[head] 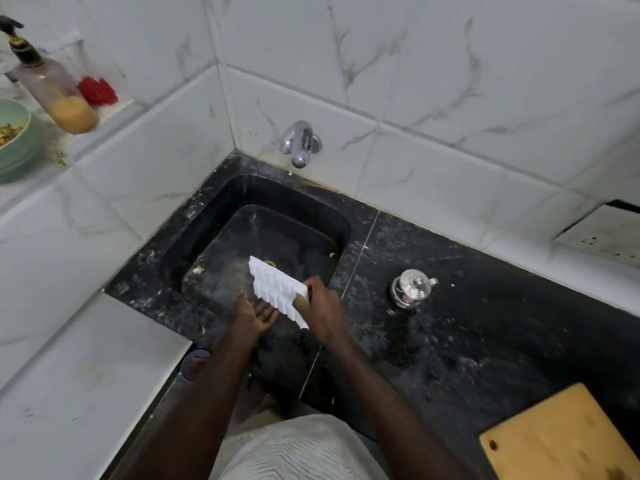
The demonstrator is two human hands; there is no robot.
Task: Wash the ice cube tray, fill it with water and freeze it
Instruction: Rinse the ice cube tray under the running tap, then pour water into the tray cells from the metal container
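Observation:
The white ice cube tray [275, 287] is held tilted on its side over the near part of the black sink [214, 209], its underside with the cube pockets facing me. My right hand [323, 308] grips the tray's right edge. My left hand [254, 315] lies open-palmed against the tray's lower left side, fingers spread under it. The chrome tap [299, 143] on the tiled wall above the sink's far edge lets fall only a drop.
A small steel lidded pot [412, 287] stands on the black counter right of the sink. A wooden cutting board [557, 438] lies at the near right. On the left ledge are a pump soap bottle [52, 88], a red scrubber [97, 90] and a green bowl [14, 140].

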